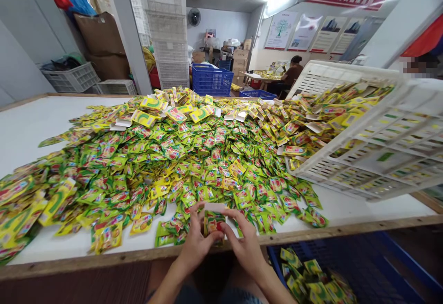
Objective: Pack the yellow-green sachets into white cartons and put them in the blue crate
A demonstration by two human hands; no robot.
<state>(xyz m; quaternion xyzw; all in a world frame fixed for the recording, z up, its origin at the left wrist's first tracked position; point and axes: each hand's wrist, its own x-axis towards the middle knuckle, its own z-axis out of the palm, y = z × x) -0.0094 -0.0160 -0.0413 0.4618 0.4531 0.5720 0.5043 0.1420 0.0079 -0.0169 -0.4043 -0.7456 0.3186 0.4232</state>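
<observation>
Close to the table's front edge, my left hand (198, 234) and my right hand (244, 239) are both closed on one small box (214, 223). A white flap stands up at its top, and green and red print shows between my thumbs. Whether a packet sits inside it I cannot tell. Just beyond my fingers spreads a large heap of green packets (207, 156) with red print. Yellow packets (141, 223) are mixed in at the left. Several yellow boxes (143, 118) with white flaps lie on top of the heap.
A white plastic crate (377, 165) lies tipped at right, boxes spilling from it onto the white table (20, 133). Below the wooden edge (138, 252), a blue crate (391, 267) holds yellow boxes (318, 278). Another person (290, 73) sits at a far table.
</observation>
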